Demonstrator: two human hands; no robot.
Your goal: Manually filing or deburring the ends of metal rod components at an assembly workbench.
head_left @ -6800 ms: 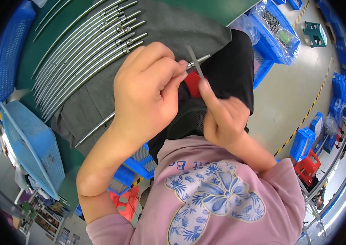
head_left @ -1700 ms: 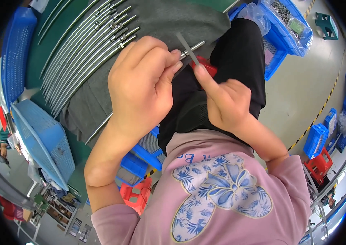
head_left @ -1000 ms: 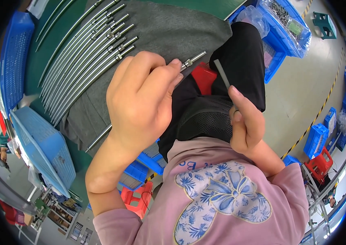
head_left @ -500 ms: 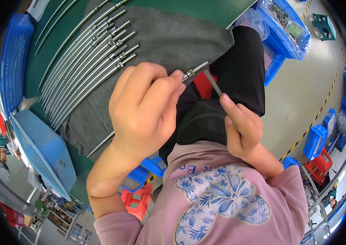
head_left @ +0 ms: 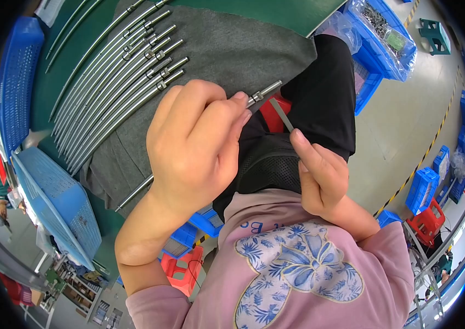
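My left hand (head_left: 194,140) is closed around a slim metal rod (head_left: 132,194). One end of the rod, with a ringed collar (head_left: 256,97), sticks out past my thumb and forefinger; its other end shows below my wrist. My right hand (head_left: 323,175) pinches a narrow, flat, file-like metal strip (head_left: 282,114), forefinger laid along it. The strip's free tip sits just on my side of the rod's collared end, with a small gap between them. My palm and fingers hide the middle of the rod.
Several similar collared metal rods (head_left: 106,98) lie side by side on a grey cloth (head_left: 227,49) over the green table (head_left: 287,13). Blue baskets (head_left: 59,203) stand at the left. A blue bin (head_left: 380,33) of small parts is at the upper right.
My right hand has drawn the strip back slightly toward me and to the left, away from the rod's end. My left hand and the rod have barely moved.
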